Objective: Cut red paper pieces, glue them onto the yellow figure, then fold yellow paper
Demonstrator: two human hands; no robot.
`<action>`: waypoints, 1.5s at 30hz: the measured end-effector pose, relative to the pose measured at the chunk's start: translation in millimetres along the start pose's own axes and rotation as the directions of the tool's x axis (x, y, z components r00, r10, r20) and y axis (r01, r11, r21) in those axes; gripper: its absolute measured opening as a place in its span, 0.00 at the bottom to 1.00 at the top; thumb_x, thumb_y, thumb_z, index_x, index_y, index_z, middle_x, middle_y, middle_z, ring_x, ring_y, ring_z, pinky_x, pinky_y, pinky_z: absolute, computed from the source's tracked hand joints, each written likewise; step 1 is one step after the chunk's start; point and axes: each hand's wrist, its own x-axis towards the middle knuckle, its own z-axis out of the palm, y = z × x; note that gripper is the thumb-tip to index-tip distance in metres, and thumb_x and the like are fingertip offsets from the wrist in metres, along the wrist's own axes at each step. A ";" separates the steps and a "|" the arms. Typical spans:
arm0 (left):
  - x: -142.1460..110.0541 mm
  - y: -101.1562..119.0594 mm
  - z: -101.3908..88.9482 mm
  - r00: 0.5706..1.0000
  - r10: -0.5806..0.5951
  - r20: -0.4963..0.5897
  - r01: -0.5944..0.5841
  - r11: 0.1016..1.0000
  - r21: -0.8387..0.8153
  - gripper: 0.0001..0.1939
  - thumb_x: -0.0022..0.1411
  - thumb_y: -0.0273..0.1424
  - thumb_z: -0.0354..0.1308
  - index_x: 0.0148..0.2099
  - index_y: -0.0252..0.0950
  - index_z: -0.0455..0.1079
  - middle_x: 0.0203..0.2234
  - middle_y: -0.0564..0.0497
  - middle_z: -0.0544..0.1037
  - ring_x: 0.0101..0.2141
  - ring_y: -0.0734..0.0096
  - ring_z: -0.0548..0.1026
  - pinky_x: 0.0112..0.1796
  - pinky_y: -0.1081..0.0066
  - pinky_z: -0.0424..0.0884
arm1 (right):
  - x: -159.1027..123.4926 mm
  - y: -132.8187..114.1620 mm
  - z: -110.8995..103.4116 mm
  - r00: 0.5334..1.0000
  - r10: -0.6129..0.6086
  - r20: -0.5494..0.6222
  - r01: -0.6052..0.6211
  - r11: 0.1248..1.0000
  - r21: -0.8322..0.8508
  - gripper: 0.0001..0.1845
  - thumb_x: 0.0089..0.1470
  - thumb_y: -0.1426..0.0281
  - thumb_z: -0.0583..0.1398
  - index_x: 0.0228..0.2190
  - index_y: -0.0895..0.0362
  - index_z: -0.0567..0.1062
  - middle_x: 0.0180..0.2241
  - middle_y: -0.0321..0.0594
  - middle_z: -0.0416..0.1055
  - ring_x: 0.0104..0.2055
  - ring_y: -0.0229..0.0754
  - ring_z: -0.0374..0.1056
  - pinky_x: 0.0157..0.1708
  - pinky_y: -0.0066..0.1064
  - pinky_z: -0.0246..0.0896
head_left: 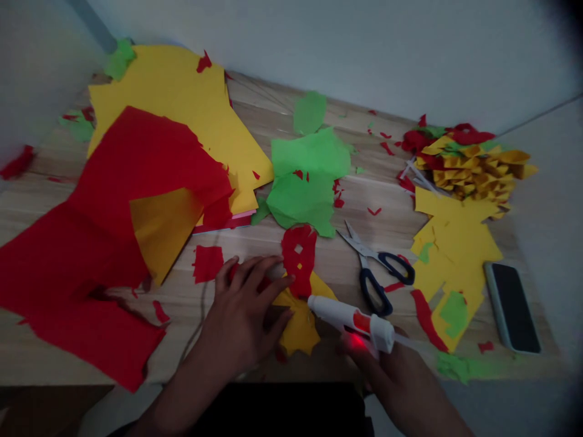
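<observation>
My left hand (246,309) lies flat with its fingers spread, pressing on a small yellow paper cutout (300,328) and the lower end of a red paper cutout (298,255) with small holes. My right hand (387,370) is closed round a white glue gun (350,318) with a glowing red light. Its nozzle points left at the yellow cutout, close to my left fingertips. Both pieces rest on a wooden table (346,261).
Scissors (376,270) with dark handles lie open just right of the cutouts. Large red (104,243) and yellow (182,103) sheets cover the left, green scraps (305,176) the middle. Folded yellow paper (473,167), yellow offcuts (455,243) and a phone (512,306) sit at right.
</observation>
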 end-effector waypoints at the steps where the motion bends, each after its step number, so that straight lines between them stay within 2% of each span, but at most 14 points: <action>1: -0.1 -0.2 0.1 1.000 0.001 0.002 -0.001 1.000 0.002 0.21 0.60 0.34 0.61 0.56 0.46 0.70 0.60 0.45 0.69 0.59 0.47 0.64 0.58 0.41 0.51 | -1.6 1.9 -0.8 1.000 0.025 -0.001 -0.025 1.000 -0.014 0.24 0.58 0.49 0.57 0.32 0.53 0.83 0.23 0.43 0.76 0.24 0.45 0.71 0.21 0.32 0.64; 5: -0.5 -1.3 0.9 1.000 -0.004 0.002 0.004 1.000 0.012 0.20 0.59 0.34 0.61 0.55 0.46 0.70 0.60 0.46 0.69 0.59 0.48 0.64 0.59 0.42 0.51 | -5.5 7.6 -3.3 0.999 0.031 0.019 -0.030 0.998 -0.048 0.25 0.59 0.49 0.56 0.31 0.53 0.84 0.24 0.45 0.76 0.23 0.44 0.69 0.19 0.32 0.61; 9: 0.1 -2.3 2.2 1.000 0.007 -0.001 -0.007 1.000 0.025 0.20 0.60 0.35 0.61 0.55 0.46 0.70 0.60 0.46 0.69 0.59 0.47 0.64 0.58 0.41 0.51 | -6.8 12.1 -2.0 0.999 0.008 -0.035 -0.009 1.000 -0.026 0.25 0.58 0.49 0.57 0.29 0.54 0.83 0.23 0.45 0.75 0.20 0.42 0.67 0.15 0.31 0.58; 14: 1.4 -1.3 1.6 1.000 0.006 0.003 -0.006 1.000 0.029 0.19 0.61 0.36 0.60 0.55 0.46 0.70 0.59 0.46 0.69 0.59 0.48 0.64 0.59 0.42 0.51 | -18.0 21.6 -1.8 0.993 0.098 -0.068 -0.099 0.995 -0.018 0.26 0.57 0.47 0.57 0.23 0.53 0.80 0.18 0.41 0.70 0.18 0.42 0.66 0.15 0.31 0.59; 18: 0.5 -2.5 -0.3 1.000 0.012 0.013 -0.012 1.000 0.024 0.19 0.61 0.36 0.60 0.55 0.47 0.71 0.59 0.46 0.69 0.59 0.48 0.64 0.59 0.42 0.51 | -27.9 26.8 -7.6 0.978 0.185 -0.100 -0.182 0.982 0.043 0.22 0.56 0.47 0.58 0.28 0.50 0.80 0.16 0.38 0.67 0.19 0.43 0.65 0.18 0.32 0.62; 22: -1.5 -6.0 -1.1 1.000 0.014 0.001 -0.014 1.000 0.013 0.16 0.63 0.32 0.58 0.53 0.49 0.73 0.59 0.47 0.68 0.59 0.49 0.63 0.58 0.43 0.53 | -32.4 28.2 -8.8 0.990 0.134 -0.049 -0.130 0.989 0.063 0.20 0.54 0.48 0.61 0.30 0.50 0.81 0.19 0.39 0.70 0.22 0.44 0.68 0.18 0.31 0.62; 26: -1.8 -6.8 0.6 0.999 0.036 -0.006 -0.036 0.999 0.002 0.16 0.62 0.36 0.60 0.52 0.51 0.74 0.58 0.48 0.69 0.58 0.48 0.64 0.58 0.42 0.52 | -33.0 26.7 -0.3 0.986 0.127 -0.112 -0.130 0.991 -0.020 0.21 0.56 0.48 0.59 0.33 0.52 0.82 0.23 0.40 0.72 0.21 0.42 0.67 0.17 0.30 0.61; 30: -0.7 -3.9 1.6 1.000 -0.015 0.003 0.015 1.000 -0.018 0.15 0.62 0.40 0.61 0.52 0.50 0.75 0.59 0.48 0.69 0.59 0.48 0.64 0.59 0.43 0.51 | -28.4 25.2 4.0 0.997 -0.023 -0.075 0.013 0.991 -0.134 0.26 0.61 0.48 0.54 0.28 0.52 0.81 0.20 0.40 0.69 0.21 0.41 0.67 0.15 0.27 0.58; 32: -0.2 -2.6 1.3 0.999 -0.038 0.002 0.038 0.999 -0.035 0.15 0.62 0.41 0.61 0.51 0.51 0.75 0.59 0.48 0.70 0.59 0.49 0.64 0.59 0.43 0.51 | -26.9 23.5 2.6 0.998 -0.050 -0.038 0.041 0.980 -0.193 0.28 0.63 0.49 0.51 0.29 0.52 0.81 0.18 0.39 0.68 0.20 0.40 0.66 0.14 0.26 0.57; 39: 0.3 -1.4 0.9 0.999 -0.045 -0.014 0.044 0.998 -0.050 0.15 0.62 0.41 0.61 0.51 0.50 0.75 0.59 0.49 0.70 0.59 0.50 0.64 0.60 0.44 0.51 | -33.1 17.9 -2.6 0.994 0.106 0.009 -0.100 0.962 -0.252 0.30 0.62 0.47 0.48 0.36 0.53 0.81 0.22 0.41 0.70 0.20 0.40 0.68 0.17 0.28 0.64; 45: -0.8 -1.3 -0.3 0.999 -0.032 0.012 0.032 0.998 -0.055 0.17 0.60 0.41 0.62 0.52 0.49 0.74 0.60 0.48 0.69 0.60 0.49 0.63 0.61 0.43 0.48 | -33.8 22.3 -1.8 0.999 0.049 0.016 -0.042 0.962 -0.270 0.28 0.62 0.48 0.50 0.36 0.53 0.81 0.19 0.39 0.68 0.19 0.39 0.66 0.16 0.28 0.63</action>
